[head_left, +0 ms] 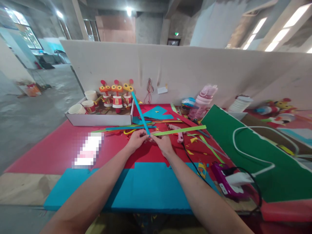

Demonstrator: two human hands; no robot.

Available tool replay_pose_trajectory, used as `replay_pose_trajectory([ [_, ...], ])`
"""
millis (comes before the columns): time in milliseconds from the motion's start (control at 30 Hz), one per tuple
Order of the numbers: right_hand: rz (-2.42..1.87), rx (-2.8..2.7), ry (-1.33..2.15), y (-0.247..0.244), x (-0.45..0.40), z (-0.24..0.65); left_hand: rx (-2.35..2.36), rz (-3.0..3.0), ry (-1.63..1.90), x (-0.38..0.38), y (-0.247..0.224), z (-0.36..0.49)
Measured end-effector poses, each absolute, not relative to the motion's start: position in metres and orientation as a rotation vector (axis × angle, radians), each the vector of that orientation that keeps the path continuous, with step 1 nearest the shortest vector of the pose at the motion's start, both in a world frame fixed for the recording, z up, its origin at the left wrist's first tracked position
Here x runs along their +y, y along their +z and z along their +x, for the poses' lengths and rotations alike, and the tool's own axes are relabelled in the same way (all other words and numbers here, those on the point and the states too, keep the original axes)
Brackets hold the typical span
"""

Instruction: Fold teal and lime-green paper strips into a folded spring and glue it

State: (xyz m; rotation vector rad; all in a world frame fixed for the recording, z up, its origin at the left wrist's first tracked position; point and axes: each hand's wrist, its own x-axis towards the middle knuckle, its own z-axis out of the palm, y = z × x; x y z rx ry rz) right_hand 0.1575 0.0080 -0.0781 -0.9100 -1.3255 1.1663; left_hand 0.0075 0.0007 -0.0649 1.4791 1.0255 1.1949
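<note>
The left hand (137,140) and right hand (163,144) pinch a long blue paper strip (140,112), towards eleven o'clock, and long lime-green paper strip (185,130), towards three: ends meeting, lengths unfolded.

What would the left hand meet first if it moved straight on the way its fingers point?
Probably the right hand, whose fingertips look close by at the blue strip's lower end, though depth is unclear.

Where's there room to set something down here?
Probably the red surface left of the blurred white rectangle, nearer than the white box. Between the forearms, the blue sheet is bare too. Right of the right hand it's crowded: pink glue gun, yellow scraps, purple power strip.
</note>
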Motion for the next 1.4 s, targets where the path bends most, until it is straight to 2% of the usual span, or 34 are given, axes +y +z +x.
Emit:
replay_pose_trajectory([
  [1033,-0.910,-1.294,1.170,-0.077,0.005,0.156,1.052,1.464,1.191,-0.003,-0.060,0.008],
  [1400,-0.945,-0.993,1.008,-0.061,0.029,0.192,1.149,1.438,1.293,0.002,-0.060,0.001],
])
